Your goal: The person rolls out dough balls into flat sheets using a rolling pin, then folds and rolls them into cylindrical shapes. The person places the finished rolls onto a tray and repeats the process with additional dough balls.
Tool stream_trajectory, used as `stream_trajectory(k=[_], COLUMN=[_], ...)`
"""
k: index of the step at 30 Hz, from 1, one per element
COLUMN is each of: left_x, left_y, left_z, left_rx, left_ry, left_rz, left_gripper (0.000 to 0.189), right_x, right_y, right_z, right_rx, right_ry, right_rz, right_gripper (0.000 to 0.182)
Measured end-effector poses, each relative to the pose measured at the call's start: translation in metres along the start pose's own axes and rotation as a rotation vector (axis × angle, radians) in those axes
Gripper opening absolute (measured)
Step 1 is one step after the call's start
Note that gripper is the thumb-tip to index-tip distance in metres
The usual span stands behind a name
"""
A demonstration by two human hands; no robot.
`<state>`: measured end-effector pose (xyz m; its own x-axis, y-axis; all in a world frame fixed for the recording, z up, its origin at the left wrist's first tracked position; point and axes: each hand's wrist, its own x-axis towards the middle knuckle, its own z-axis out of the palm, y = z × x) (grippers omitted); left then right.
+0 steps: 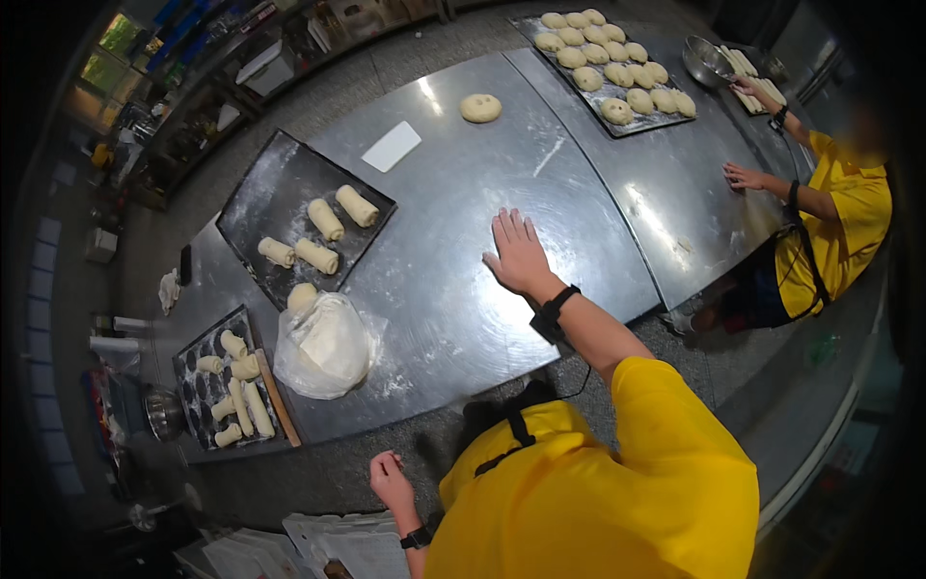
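Note:
My right hand [519, 253] lies palm down with fingers apart on or just over the stainless steel table [463, 289], with nothing seen in it. Off the table's near edge, my left hand [391, 479] hangs with its fingers curled; whether anything is inside cannot be told. Beyond the right hand are a round piece of dough [480, 108] and a white dough scraper [391, 146]. Several dough rolls [325, 219] rest on a floured black tray [271, 170] to the left. A plastic bag of flour [325, 347] stands by that tray, beside a dough ball [302, 297].
A wooden rolling pin [277, 398] lies along a dark tray [194, 391] of dough pieces. At the far right stand a tray of dough rounds [595, 54] and a metal bowl [707, 61]. A co-worker [832, 210] has one hand near the bowl, the other over the table.

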<state>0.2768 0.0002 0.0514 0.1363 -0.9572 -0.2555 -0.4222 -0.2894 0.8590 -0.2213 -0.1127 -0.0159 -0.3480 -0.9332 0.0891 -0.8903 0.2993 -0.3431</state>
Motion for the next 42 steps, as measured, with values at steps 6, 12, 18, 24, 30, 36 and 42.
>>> stream_trajectory(k=[6, 12, 18, 24, 30, 36, 42], left_x=[0.005, 0.0, 0.031, 0.118, 0.169, 0.172, 0.175], left_y=[-0.013, -0.025, -0.04, -0.071, -0.05, -0.053, -0.067], left_z=[0.005, -0.01, -0.037, -0.079, -0.113, -0.125, -0.127], left_rx=[0.09, 0.067, -0.055, -0.15, -0.232, -0.104, -0.087], left_ry=[0.028, 0.092, 0.165, 0.174, 0.143, 0.114, 0.083], left_rz=[0.03, 0.069, 0.006, 0.002, -0.057, 0.01, -0.003], left_gripper=[0.021, 0.024, 0.018, 0.015, 0.017, 0.015, 0.015], right_x=[-0.014, -0.021, 0.038, 0.116, 0.186, 0.186, 0.164], right_y=[-0.009, 0.005, -0.035, -0.172, -0.391, -0.456, -0.409], right_z=[0.015, 0.026, 0.014, 0.038, 0.086, 0.143, 0.145], right_rx=[-0.05, -0.089, 0.08, 0.054, -0.004, -0.305, -0.309], right_ry=[0.008, -0.023, 0.232, 0.221, -0.256, -0.591, -0.518], right_rz=[-0.024, 0.015, 0.062, -0.197, -0.247, -0.11, -0.47], right_gripper=[0.079, 0.076, 0.039, 0.016, 0.046, 0.088, 0.084])
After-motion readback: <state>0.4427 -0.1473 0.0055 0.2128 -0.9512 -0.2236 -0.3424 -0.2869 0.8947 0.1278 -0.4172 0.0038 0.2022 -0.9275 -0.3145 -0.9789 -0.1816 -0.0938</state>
